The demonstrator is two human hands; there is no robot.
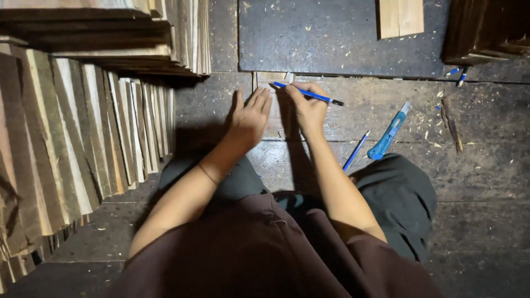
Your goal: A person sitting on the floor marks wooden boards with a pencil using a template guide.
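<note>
Left hand (249,118) flat on wood strip (270,80); right hand (308,107) grips blue pencil (307,94).

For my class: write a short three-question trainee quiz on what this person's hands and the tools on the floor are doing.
1. True or false: the right hand holds a blue pencil.
2. What does the left hand press flat? A) wooden strip B) stack of slats C) utility knife
3. Which tool lies on the floor to the right of the hands?

Key: 1 true. 2 A, the wooden strip. 3 The blue utility knife, beside a spare blue pencil.
</note>
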